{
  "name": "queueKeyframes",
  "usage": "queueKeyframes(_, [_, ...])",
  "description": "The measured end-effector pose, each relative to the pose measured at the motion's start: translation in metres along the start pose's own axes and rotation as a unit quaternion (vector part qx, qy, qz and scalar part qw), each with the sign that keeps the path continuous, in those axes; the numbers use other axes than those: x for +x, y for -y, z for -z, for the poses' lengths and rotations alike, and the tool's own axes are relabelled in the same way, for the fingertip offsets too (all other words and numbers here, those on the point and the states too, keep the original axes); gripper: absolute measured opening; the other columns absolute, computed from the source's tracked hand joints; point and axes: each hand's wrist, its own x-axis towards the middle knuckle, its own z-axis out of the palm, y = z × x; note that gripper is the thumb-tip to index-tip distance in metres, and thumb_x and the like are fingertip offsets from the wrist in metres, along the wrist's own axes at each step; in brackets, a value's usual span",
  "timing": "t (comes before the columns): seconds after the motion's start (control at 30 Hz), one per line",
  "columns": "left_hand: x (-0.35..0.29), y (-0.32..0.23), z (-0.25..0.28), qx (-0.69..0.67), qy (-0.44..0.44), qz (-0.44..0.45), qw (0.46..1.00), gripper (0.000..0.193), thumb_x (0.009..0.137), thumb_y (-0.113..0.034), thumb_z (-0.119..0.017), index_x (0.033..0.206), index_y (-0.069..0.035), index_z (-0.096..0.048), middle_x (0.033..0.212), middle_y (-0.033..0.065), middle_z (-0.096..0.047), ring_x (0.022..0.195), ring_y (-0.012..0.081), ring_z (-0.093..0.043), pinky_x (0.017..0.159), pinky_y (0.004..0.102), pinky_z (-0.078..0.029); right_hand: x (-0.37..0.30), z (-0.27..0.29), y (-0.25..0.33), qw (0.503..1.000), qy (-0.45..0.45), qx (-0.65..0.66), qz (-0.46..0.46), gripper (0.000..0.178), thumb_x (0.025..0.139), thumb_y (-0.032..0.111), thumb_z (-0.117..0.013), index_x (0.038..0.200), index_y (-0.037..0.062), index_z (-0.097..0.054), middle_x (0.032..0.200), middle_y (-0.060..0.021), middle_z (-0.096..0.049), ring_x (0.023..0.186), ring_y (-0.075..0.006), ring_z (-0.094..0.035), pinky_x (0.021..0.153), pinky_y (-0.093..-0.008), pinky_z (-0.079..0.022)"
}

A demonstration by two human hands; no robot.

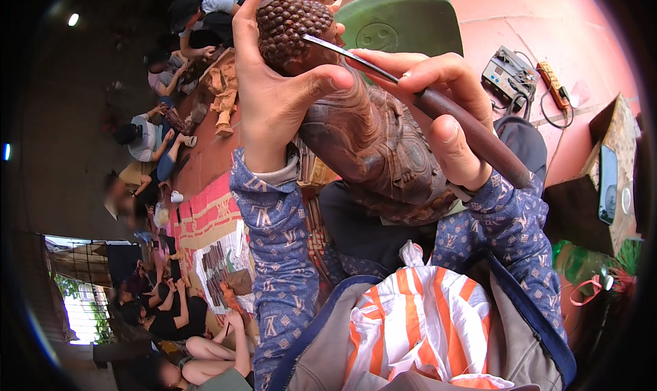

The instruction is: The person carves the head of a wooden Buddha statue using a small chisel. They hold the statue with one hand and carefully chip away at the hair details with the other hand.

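A dark brown carved wooden Buddha statue lies tilted across my lap, its head with rows of small knob-like curls at the upper left. My left hand is wrapped round the back and side of that head, thumb toward the neck. In my right hand is a carving chisel with a dark wooden handle, held between fingers and thumb. Its thin metal blade points up and left, the tip at the side of the head just below the curls. Whether the tip touches the wood I cannot tell.
Behind the statue stands a green plastic chair. On the right are a grey control box, an orange power strip and a wooden box with a phone. Several people sit along the left, near a mat with tools.
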Motion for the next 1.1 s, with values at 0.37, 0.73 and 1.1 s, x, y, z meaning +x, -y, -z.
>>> queueKeyframes(0.37, [0.000,0.014,0.016,0.068,0.018,-0.020,0.997,0.075,0.070,-0.024,-0.084,0.128,-0.001,-0.044,0.107,0.0156,-0.063,0.092,0.0201,-0.064,0.084,0.0300,-0.052,-0.018,-0.010,-0.030,0.963,-0.063,0.261,-0.019,0.027,0.100,0.031,-0.041,0.115,0.0087,-0.047,0.141,-0.0297,-0.036,0.133,-0.0427,-0.035,0.110,-0.0555,-0.028])
queueKeyframes(0.73, [-0.001,0.014,0.014,0.086,0.001,-0.019,0.996,0.062,0.077,-0.016,-0.079,0.126,-0.001,-0.045,0.105,0.0153,-0.063,0.091,0.0194,-0.064,0.084,0.0300,-0.051,-0.010,-0.025,-0.025,0.907,-0.175,0.375,-0.081,0.031,0.100,0.028,-0.039,0.115,0.0030,-0.050,0.128,-0.0234,-0.053,0.124,-0.0308,-0.050,0.105,-0.0418,-0.039])
queueKeyframes(1.1, [-0.001,0.013,0.014,0.091,0.006,-0.016,0.996,0.064,0.077,-0.017,-0.079,0.128,-0.001,-0.043,0.106,0.0155,-0.062,0.092,0.0200,-0.064,0.084,0.0302,-0.051,-0.012,-0.034,-0.024,0.884,-0.213,0.411,-0.062,0.024,0.098,0.021,-0.042,0.108,0.0009,-0.051,0.126,-0.0270,-0.053,0.123,-0.0337,-0.050,0.107,-0.0434,-0.037])
